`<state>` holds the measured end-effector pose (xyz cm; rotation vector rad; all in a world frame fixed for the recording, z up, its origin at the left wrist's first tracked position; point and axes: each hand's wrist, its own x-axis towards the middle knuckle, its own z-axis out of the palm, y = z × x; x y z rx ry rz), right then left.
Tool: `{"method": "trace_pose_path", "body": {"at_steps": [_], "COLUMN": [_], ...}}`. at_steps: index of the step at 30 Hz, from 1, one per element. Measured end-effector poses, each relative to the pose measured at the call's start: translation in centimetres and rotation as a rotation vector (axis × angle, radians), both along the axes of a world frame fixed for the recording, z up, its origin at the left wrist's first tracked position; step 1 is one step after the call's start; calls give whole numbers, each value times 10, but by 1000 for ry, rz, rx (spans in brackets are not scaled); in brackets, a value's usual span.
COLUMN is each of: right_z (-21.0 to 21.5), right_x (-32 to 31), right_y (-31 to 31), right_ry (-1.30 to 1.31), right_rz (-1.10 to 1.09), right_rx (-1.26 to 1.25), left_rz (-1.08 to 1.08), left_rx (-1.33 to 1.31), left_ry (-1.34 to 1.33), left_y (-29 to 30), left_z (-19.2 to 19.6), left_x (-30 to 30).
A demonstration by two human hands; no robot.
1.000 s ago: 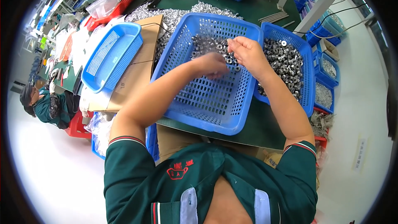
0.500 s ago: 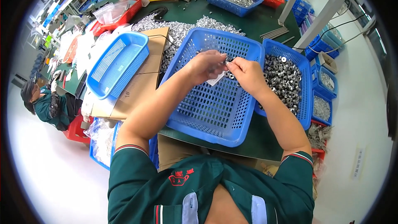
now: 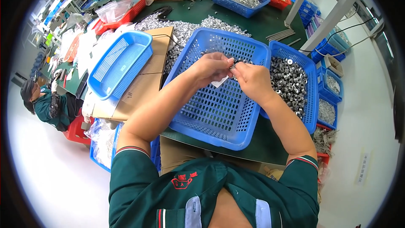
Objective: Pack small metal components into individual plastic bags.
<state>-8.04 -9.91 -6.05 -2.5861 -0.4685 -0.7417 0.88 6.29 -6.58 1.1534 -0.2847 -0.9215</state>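
Note:
Above a big blue perforated basket (image 3: 211, 133), my left hand (image 3: 211, 68) and my right hand (image 3: 255, 80) meet, fingertips almost touching. Both are closed in a pinch on a small metal part, mostly hidden by the fingers. A white paper slip (image 3: 220, 82) shows just below them, and a few small metal pieces lie in the far part of the basket. Close by my right forearm, a second blue basket (image 3: 312, 116) holds many short, dark and silvery nut-like metal pieces (image 3: 289, 82).
Beyond the basket, shiny small metal parts (image 3: 185, 31) are heaped on the green table (image 3: 194, 12). A light blue basket (image 3: 116, 65) rests on cardboard (image 3: 141, 85) to the left. Metal rods (image 3: 280, 34) lie near a white post (image 3: 325, 17). A person (image 3: 48, 103) sits far left.
My right hand has turned slightly, its knuckles now covering more of the pinched part. The fingertips of both hands have drawn a little closer; the baskets stay in place.

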Motion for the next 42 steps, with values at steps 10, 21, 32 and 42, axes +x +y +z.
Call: {"method": "trace_pose_path", "body": {"at_steps": [10, 21, 32, 42], "right_z": [1, 8, 4, -14], "right_x": [5, 8, 6, 0], "right_y": [-5, -15, 5, 2], "right_ry": [203, 1022, 625, 346], "right_rz": [-53, 260, 44, 200], "right_rx": [283, 1489, -90, -109], "left_rz": [30, 72, -405, -241], "left_rx": [-1, 168, 364, 360], "left_ry": [-185, -479, -704, -1095], "left_y": [-11, -14, -168, -239], "left_z": [-2, 25, 74, 6], "left_x": [2, -1, 16, 15]}}
